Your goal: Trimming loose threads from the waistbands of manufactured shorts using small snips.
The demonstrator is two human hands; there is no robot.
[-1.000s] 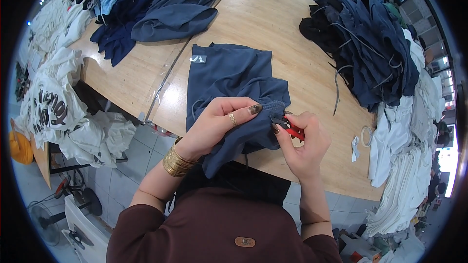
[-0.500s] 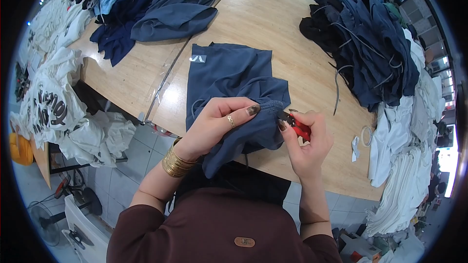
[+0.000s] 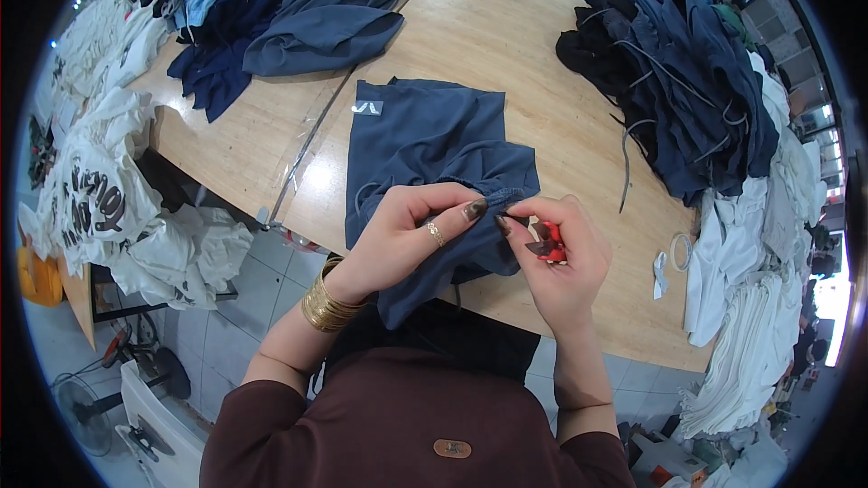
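A pair of dark slate-blue shorts (image 3: 425,126) lies on the table in front of me, its gathered waistband bunched up toward my body. My left hand (image 3: 411,230) is closed on the waistband, thumb on top. Against the waistband's right end, the thumb and forefinger of my right hand (image 3: 565,262) pinch together; whatever sits between those fingertips is too small to make out. Red-handled thread snips (image 3: 548,242) are tucked in the palm of that same hand, their dark blades pointing left, apart from the cloth.
Dark garments with loose drawcords (image 3: 678,90) are heaped on the right, and another dark pile (image 3: 316,27) lies at the far left. White garments (image 3: 99,199) hang at the left table edge. Stacked white cloth (image 3: 741,352) stands at the right, near a small white strip (image 3: 659,276).
The snips have drawn back from the waistband into my right palm. My right thumb and forefinger have come left to pinch at the waistband's edge. My left hand keeps its hold.
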